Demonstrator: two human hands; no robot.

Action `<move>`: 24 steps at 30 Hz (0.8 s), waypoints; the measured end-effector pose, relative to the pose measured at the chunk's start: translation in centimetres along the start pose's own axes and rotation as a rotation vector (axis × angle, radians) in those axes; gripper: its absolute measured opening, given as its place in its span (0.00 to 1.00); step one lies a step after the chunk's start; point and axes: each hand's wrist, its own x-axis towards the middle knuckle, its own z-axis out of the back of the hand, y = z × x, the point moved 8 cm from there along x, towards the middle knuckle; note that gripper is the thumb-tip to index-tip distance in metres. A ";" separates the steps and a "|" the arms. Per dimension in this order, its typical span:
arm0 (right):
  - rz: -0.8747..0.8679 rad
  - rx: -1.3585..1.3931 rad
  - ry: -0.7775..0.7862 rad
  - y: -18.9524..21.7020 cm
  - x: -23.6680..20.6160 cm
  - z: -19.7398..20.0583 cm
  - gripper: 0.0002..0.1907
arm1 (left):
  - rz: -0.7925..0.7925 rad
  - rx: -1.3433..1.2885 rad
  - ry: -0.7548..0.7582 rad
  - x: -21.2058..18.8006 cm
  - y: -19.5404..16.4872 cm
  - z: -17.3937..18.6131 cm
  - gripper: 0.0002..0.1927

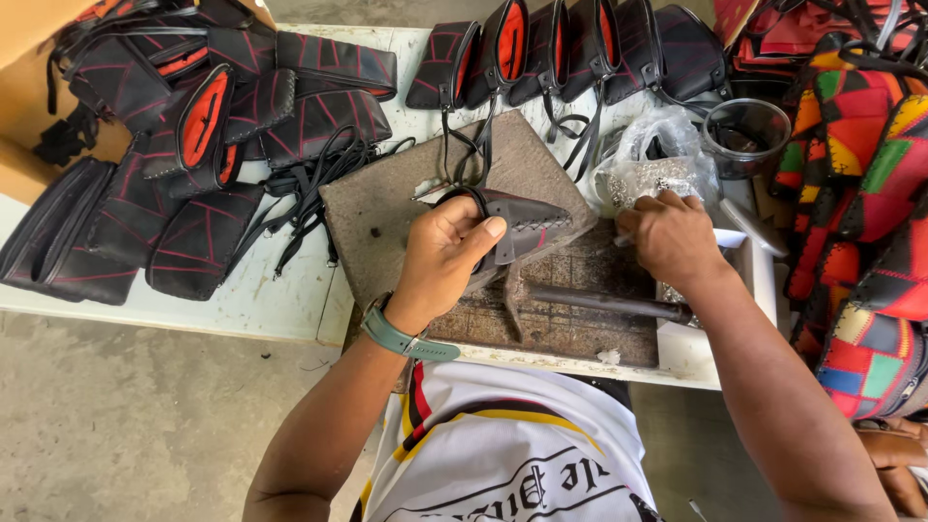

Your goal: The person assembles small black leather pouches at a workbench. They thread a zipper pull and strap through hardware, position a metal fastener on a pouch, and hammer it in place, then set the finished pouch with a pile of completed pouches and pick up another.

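My left hand [447, 249] grips a dark leather pouch piece [530, 222] with red stitching, pressing it onto a worn brown work board [387, 208]. A black strap loops out from under the fingers. My right hand [669, 237] reaches into a clear plastic bag of small metal fittings [657, 164], fingers pinched; what they hold is hidden. A dark metal rod-like tool [604, 304] lies on the board below both hands. A teal watch sits on my left wrist.
Black pouches with red stitching and orange lining [203, 116] are heaped at left, with a row of them [570, 43] at the back. Multicoloured patchwork bags [860, 193] pile at right. A clear plastic cup [746, 135] stands behind the bag. Another person's hand [894, 464] shows at bottom right.
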 end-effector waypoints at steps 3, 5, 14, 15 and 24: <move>0.045 0.103 -0.207 0.1 -0.2 3.6 0.11 | -0.018 -0.050 0.004 -0.2 0.0 -0.1 0.08; 0.054 0.293 -0.398 0.1 -0.5 6.9 0.08 | -0.019 -0.068 0.001 -0.3 0.2 -0.2 0.08; -0.192 1.296 -0.238 9.4 -4.4 9.3 0.07 | 0.014 -0.090 -0.014 -0.9 1.3 -0.6 0.07; -0.275 1.354 -0.174 10.9 -4.2 7.9 0.08 | 0.019 -0.075 -0.005 -1.1 1.3 -0.8 0.07; -0.365 2.163 -0.219 12.2 -5.0 3.7 0.08 | 0.008 -0.003 -0.013 -2.0 0.9 0.5 0.16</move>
